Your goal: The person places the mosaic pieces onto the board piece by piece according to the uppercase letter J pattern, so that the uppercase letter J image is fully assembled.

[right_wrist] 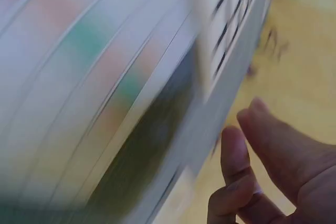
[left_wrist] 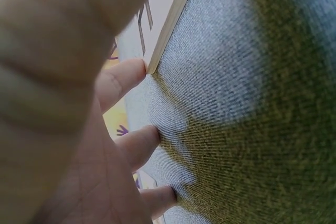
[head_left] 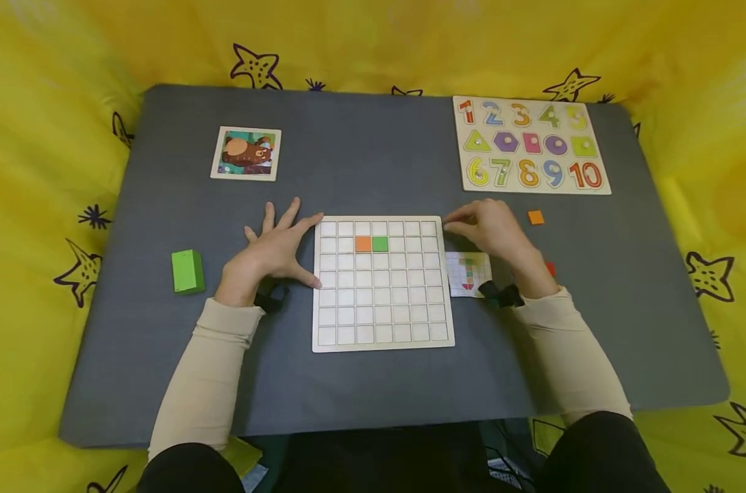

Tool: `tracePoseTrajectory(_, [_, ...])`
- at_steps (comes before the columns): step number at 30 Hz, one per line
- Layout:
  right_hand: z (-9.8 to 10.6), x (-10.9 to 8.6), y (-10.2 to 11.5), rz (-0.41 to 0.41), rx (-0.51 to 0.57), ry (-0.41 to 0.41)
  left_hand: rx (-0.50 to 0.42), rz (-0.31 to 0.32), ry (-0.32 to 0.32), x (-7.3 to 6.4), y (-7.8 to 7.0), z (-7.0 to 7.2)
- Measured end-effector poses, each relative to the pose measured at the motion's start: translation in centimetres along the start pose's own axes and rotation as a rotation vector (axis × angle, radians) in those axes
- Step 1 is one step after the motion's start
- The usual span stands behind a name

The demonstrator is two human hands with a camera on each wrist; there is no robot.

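A pale wooden grid board (head_left: 381,294) lies in front of me, bearing an orange square tile (head_left: 363,244) and a green square tile (head_left: 380,244) side by side in its second row from the top. My left hand (head_left: 270,250) spreads its fingers along the board's left edge, index fingertip at the upper corner and thumb lower down. Near the upper right corner is my right hand (head_left: 486,226). Its index finger and thumb bend toward each other with nothing between them in the right wrist view. A paper pattern card (head_left: 455,277) lies beside the board, under the right wrist.
A loose orange tile (head_left: 536,217) and a partly hidden red tile (head_left: 551,268) lie right of the right arm. At the left stands a green block (head_left: 188,272). Farther back are a framed bear puzzle (head_left: 246,154) and a number-and-shape puzzle board (head_left: 502,186). Yellow cloth surrounds the grey table.
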State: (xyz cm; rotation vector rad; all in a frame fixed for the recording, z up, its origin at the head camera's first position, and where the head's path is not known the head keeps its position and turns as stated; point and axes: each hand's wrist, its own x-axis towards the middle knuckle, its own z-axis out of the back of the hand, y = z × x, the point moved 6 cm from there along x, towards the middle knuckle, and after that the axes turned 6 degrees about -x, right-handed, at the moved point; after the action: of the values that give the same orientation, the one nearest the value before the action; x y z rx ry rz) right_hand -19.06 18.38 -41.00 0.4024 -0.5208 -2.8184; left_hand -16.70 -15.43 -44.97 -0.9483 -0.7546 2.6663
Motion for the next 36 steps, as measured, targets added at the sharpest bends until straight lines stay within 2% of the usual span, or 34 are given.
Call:
tracePoseTrajectory(2, [1.7,-0.8,-2.4,-0.046,-0.032,-0.055,0.004,0.004,-0.006,-0.3,0.1,0.5])
tracePoseTrajectory(6, [3.9,-2.1,-7.4,-0.167,-0.109,-0.099,0.016,0.011,-0.002,-0.6,0.5,1.2])
tracePoseTrajectory(9, [4.4,-2.5,-10.7,-0.237,-0.150,-0.086,0.021,0.014,0.005,-0.5,0.7,1.2])
tracePoseTrajectory(12, [4.3,-2.6,-12.7,-0.271,-0.168,-0.023,0.019,0.017,0.013,-0.3,0.9,1.0])
tracePoseTrajectory(16, [3.8,-2.5,-13.8,-0.290,-0.173,0.079,0.016,0.019,0.019,-0.1,0.8,0.6])
tracePoseTrajectory(19, [3.8,-2.4,-14.2,-0.306,-0.178,0.096,0.014,0.015,0.018,0.0,0.6,0.5])
tracePoseTrajectory(24, [4.5,-2.4,-14.8,-0.319,-0.172,0.017,0.014,0.015,0.007,0.0,0.4,0.3])
tracePoseTrajectory(28, [4.7,-2.5,-14.9,-0.297,-0.158,-0.050,0.015,0.019,0.001,-0.2,0.3,0.3])
tracePoseTrajectory(33, [4.6,-2.9,-14.8,-0.263,-0.126,-0.058,0.009,0.013,-0.002,-0.2,0.2,0.1])
tracePoseTrajectory(36, [4.8,-3.0,-13.9,-0.203,-0.106,-0.058,0.009,0.012,-0.005,-0.1,0.2,0.1])
